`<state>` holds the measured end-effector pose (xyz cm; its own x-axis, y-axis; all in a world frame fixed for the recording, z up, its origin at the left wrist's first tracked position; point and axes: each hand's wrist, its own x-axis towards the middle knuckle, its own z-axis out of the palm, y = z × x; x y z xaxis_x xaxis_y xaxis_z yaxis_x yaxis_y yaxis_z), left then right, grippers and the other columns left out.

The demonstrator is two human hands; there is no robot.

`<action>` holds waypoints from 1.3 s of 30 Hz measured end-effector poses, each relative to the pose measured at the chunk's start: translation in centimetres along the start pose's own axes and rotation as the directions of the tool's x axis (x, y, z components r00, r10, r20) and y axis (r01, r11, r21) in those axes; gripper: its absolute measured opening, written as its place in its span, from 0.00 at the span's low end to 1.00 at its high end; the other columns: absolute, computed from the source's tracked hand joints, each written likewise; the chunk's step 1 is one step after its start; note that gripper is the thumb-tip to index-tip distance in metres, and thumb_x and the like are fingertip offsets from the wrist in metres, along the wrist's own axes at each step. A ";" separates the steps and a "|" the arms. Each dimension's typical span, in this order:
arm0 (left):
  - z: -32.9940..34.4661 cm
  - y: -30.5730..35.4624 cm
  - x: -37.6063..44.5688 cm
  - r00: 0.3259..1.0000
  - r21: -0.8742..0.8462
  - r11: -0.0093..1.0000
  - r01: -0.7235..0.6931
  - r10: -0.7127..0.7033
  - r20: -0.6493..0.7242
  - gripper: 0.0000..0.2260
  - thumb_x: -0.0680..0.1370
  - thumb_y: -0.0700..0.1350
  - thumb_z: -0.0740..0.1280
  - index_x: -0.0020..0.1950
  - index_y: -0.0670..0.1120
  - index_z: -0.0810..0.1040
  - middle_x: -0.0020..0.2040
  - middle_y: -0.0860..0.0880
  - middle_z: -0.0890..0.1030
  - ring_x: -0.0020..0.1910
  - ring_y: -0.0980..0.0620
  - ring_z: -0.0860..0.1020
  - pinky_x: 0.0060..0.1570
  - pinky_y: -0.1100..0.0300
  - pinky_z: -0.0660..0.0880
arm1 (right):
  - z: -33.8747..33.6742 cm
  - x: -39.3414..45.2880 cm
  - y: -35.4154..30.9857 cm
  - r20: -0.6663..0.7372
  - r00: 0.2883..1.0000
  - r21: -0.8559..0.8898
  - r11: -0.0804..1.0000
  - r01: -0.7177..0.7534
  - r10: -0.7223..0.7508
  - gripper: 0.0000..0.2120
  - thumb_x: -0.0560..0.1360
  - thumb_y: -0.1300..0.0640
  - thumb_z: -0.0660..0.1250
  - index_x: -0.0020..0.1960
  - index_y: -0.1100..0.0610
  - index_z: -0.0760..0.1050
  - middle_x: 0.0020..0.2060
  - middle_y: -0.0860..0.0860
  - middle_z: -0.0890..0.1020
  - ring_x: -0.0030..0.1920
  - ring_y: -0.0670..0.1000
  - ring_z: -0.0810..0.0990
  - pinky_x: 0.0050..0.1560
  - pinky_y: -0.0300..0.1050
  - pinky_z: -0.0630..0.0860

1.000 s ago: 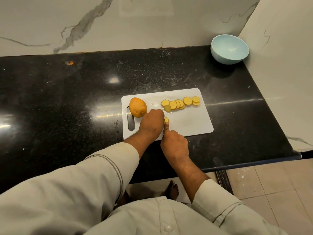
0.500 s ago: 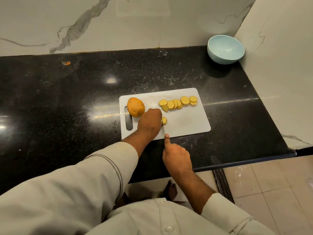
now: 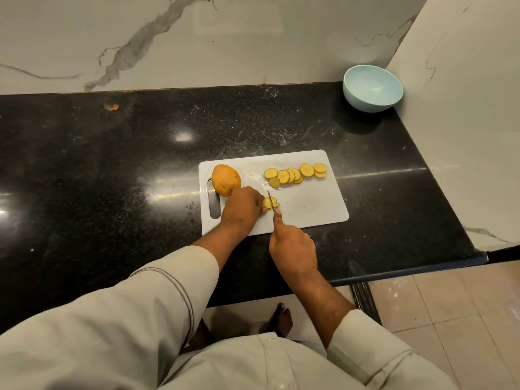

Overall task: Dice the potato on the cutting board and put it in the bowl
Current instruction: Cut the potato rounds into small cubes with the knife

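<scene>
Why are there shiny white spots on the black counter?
In the head view, lamp glare reflects off the polished counter, brightest left of the cutting board; the bowl casts a soft shadow, and the wide lens bends edges.

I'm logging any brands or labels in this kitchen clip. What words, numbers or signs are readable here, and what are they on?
None: no readable text, number or sign shows in the head view.
White plastic cutting board: blank.
Pale blue round bowl: no mark visible.
Thin knife blade held by the right hand: too small to show any stamp.
Black stone counter and marble wall: only speckles and veins.
</scene>
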<state>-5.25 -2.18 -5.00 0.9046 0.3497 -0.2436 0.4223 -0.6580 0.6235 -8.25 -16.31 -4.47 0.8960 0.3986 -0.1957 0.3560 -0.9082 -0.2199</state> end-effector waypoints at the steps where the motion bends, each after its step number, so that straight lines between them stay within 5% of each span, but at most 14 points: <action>1: -0.1 0.2 0.0 1.000 0.013 1.000 -0.012 0.012 -0.002 0.11 0.74 0.41 0.72 0.55 0.42 0.83 0.49 0.44 0.84 0.47 0.47 0.80 0.49 0.57 0.77 | 0.1 0.2 -0.2 0.001 1.000 -0.001 1.000 0.010 -0.010 0.25 0.82 0.53 0.53 0.78 0.53 0.53 0.43 0.54 0.79 0.41 0.53 0.79 0.36 0.46 0.72; 15: -0.6 1.7 -0.2 0.998 0.239 0.970 -0.044 0.035 0.044 0.09 0.77 0.38 0.63 0.51 0.42 0.82 0.46 0.43 0.82 0.44 0.45 0.80 0.46 0.53 0.79 | 1.6 2.1 -1.1 0.048 0.998 -0.040 0.998 0.038 -0.036 0.27 0.81 0.59 0.54 0.78 0.56 0.51 0.40 0.54 0.77 0.40 0.55 0.80 0.34 0.47 0.69; 19: -0.5 1.9 -0.4 0.999 0.274 0.960 -0.052 0.048 0.018 0.08 0.78 0.39 0.61 0.51 0.42 0.81 0.48 0.43 0.81 0.46 0.45 0.79 0.45 0.53 0.78 | 1.4 2.2 -0.8 0.057 0.997 -0.066 0.996 0.056 -0.052 0.28 0.81 0.58 0.54 0.78 0.55 0.49 0.34 0.51 0.68 0.34 0.51 0.73 0.33 0.46 0.69; 24: -0.3 2.0 -0.4 0.999 0.300 0.953 -0.047 0.048 0.004 0.07 0.79 0.41 0.64 0.52 0.43 0.80 0.49 0.43 0.81 0.46 0.45 0.79 0.44 0.54 0.77 | 1.7 -0.5 0.1 0.099 0.994 -0.048 0.997 0.056 -0.051 0.27 0.82 0.57 0.53 0.78 0.54 0.49 0.38 0.52 0.73 0.34 0.50 0.71 0.34 0.47 0.71; 35: -1.0 0.9 -0.3 0.996 0.036 0.996 0.082 -0.083 0.038 0.15 0.76 0.39 0.70 0.62 0.41 0.79 0.55 0.43 0.81 0.53 0.45 0.79 0.54 0.56 0.76 | 1.1 -2.7 1.4 0.006 0.999 -0.025 0.998 0.049 -0.049 0.25 0.82 0.52 0.53 0.78 0.50 0.52 0.36 0.48 0.74 0.33 0.46 0.73 0.34 0.41 0.75; 39: -1.2 0.6 -0.9 0.996 0.007 0.996 0.085 -0.085 -0.029 0.12 0.77 0.36 0.64 0.59 0.40 0.81 0.54 0.43 0.82 0.51 0.44 0.79 0.48 0.58 0.74 | 1.0 -0.9 -0.3 -0.105 0.989 -0.008 0.994 0.107 -0.107 0.22 0.81 0.53 0.57 0.74 0.53 0.64 0.43 0.51 0.77 0.35 0.50 0.76 0.31 0.42 0.69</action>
<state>-5.90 -2.10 -3.53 0.8634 0.4238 -0.2739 0.4983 -0.6303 0.5953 -9.43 -16.25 -5.21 0.8758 0.4777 -0.0696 0.4515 -0.8616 -0.2321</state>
